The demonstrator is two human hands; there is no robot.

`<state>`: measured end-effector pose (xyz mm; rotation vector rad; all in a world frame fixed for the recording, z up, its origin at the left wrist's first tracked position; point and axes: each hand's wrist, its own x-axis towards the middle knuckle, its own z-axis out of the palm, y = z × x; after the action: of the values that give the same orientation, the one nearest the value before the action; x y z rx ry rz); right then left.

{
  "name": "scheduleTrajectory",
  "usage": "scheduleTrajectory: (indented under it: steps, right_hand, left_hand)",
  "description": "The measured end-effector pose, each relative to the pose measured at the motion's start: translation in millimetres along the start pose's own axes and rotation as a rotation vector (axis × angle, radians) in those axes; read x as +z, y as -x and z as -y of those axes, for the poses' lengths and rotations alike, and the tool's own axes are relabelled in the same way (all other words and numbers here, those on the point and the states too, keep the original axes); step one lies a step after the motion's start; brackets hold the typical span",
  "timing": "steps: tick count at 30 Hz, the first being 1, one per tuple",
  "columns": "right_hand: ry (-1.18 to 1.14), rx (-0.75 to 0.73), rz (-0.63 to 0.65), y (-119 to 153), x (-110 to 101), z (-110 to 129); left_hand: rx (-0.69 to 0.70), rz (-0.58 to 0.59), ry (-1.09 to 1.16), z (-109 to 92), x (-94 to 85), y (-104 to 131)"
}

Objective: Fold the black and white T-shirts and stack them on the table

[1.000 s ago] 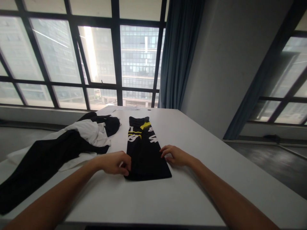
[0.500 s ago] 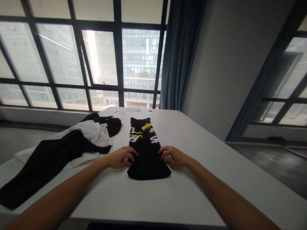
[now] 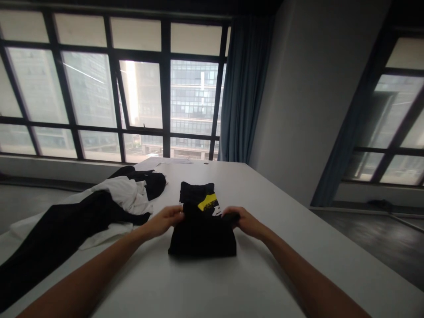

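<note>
Black shorts (image 3: 202, 236) with yellow and white prints lie in front of me on the white table (image 3: 265, 274). Their gathered waistband points away from me, and the near part is doubled over toward it. At the left edge of the fold, my left hand (image 3: 170, 217) is closed on the cloth. My right hand (image 3: 244, 221) is closed on the right corner of the folded flap, holding it slightly raised. The flap covers most of the white print; a yellow patch still shows beyond it.
A loose heap of clothes lies to the left, with a white garment (image 3: 124, 191) among black garments (image 3: 62, 229). Some flat papers (image 3: 175, 161) rest at the table's far end. Beyond are windows, a blue curtain (image 3: 240, 97) and a grey pillar (image 3: 298, 101).
Both hands have taken hold of the near end of the shorts and folded it away from me over the middle. The view has tilted up slightly.
</note>
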<state>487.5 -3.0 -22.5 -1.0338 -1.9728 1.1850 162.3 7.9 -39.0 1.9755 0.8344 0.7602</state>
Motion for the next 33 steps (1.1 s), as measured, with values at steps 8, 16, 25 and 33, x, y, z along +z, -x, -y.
scheduleTrajectory:
  steps: [8, 16, 25, 33]
  right_hand:
    - [0.301, 0.13, -0.295, -17, 7, -36]
    - [0.449, -0.024, -0.233, -16, 14, -31]
    - [0.644, -0.105, -0.285, -16, 19, -31]
    - [0.866, -0.031, -0.207, -13, 32, -19]
  left_hand:
    - [-0.288, -0.182, -0.218, 27, -11.5, -4]
    - [-0.19, -0.235, -0.54, 20, 11.6, -11]
    - [0.019, -0.381, -0.711, -3, -3.3, 2]
    - [0.033, -0.044, -0.829, 10, 31.1, -2]
